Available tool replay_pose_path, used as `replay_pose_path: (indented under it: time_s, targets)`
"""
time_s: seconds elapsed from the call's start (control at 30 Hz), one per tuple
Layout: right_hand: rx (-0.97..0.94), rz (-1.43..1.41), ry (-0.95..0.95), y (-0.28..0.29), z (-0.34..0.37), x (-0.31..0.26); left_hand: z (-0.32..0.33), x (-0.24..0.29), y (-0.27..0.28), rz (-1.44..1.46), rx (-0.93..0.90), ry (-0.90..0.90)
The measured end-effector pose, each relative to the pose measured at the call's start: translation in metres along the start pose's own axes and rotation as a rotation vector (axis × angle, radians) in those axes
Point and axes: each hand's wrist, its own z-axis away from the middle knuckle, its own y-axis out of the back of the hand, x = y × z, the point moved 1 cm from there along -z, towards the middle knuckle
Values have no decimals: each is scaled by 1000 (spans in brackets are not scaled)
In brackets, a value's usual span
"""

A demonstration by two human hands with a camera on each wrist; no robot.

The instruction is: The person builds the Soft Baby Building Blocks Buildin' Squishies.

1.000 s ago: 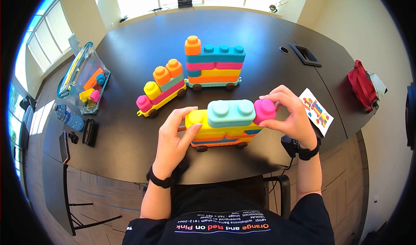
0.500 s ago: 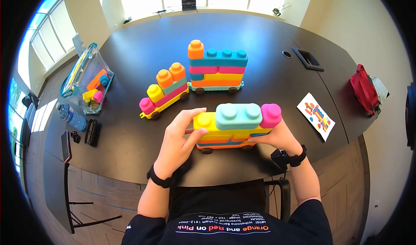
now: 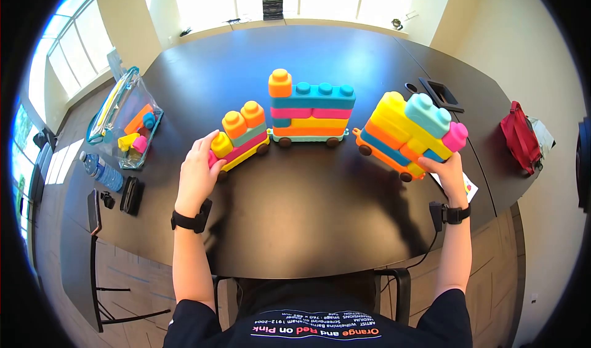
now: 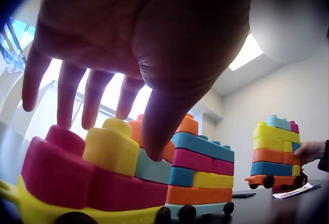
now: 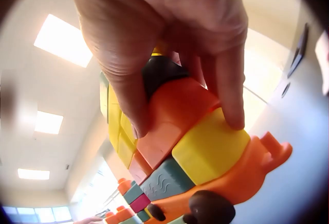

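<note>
My right hand [image 3: 452,174] grips the near end of an orange-based block wagon [image 3: 394,140], with thumb and fingers on opposite sides. The wagon tilts and shows clear of the table in the left wrist view. Yellow, orange and blue blocks fill it, with a light teal block [image 3: 427,115] and a pink block [image 3: 455,136] on top. My left hand [image 3: 196,166] is at the pink end of a yellow-based wagon [image 3: 246,155]. Its fingers reach down, spread and straight, over a pink block [image 4: 54,170] and a yellow block [image 4: 112,147]. Between them stands a teal-based wagon [image 3: 314,121].
A clear bag [image 3: 117,123] with loose blocks stands at the left, near a water bottle [image 3: 101,170] and a black case [image 3: 130,195]. At the right lie a picture sheet [image 3: 471,190], partly hidden by my right hand, and a red bag [image 3: 520,137].
The orange-based wagon has gone from the front middle to the back right in my right hand, tilting. My left hand has let go of it and moved left to the yellow-based wagon.
</note>
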Motion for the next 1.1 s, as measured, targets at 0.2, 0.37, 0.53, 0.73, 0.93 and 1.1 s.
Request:
replay_pose_path:
  time_s: [0.2, 0.37, 0.53, 0.73, 0.93, 1.1]
  targets:
    - [-10, -14, -53, -7, -26, 13, -3, -8, -3, -54, 14, 6]
    - [-9, -11, -21, -15, -41, 37, -6, -8, -1, -22, -23, 38]
    - [-18, 18, -62, -15, -43, 40, -5, -3, -1, -82, -13, 50]
    - [-36, 47, -56, -14, -39, 32, -5, -1, 3, -100, -25, 61]
    - [-37, 93, -36, -20, -37, 41, -3, -3, 4, -65, -42, 46]
    - [-51, 73, 2, -21, -43, 48, 1, 0, 4, -82, -38, 57]
